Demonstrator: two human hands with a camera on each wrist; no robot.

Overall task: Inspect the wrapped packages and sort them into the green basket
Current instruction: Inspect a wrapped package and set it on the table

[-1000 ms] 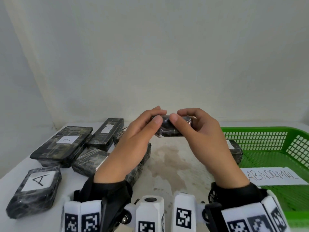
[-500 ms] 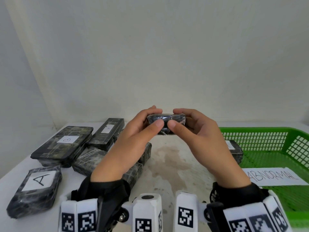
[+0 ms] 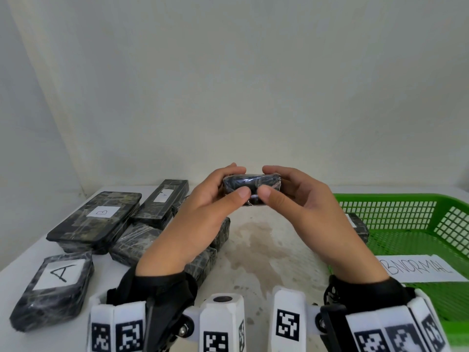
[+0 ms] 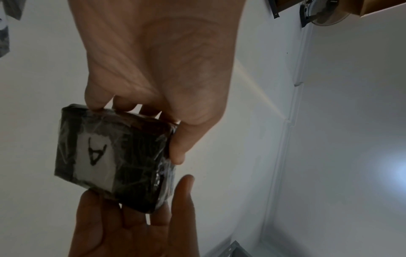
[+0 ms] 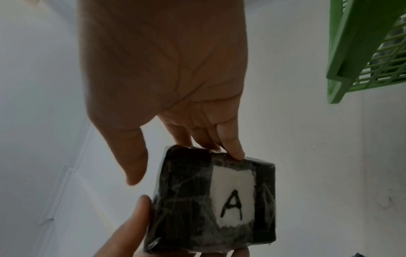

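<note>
Presently both hands raised above the table (image 3: 266,250), left hand (image 3: 203,217) and right hand (image 3: 309,212) each pinching an end of a small black wrapped package (image 3: 251,182) labelled A, green basket (image 3: 406,212) to the right, more wrapped packages (image 3: 101,219) lying left.

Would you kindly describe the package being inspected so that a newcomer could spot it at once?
Start at the green basket on the right of the white table, then look left and above the tabletop. There the left hand and right hand hold one small dark wrapped package between them. Unlike the others lying on the table, it is lifted, and its white label reads A.
</note>
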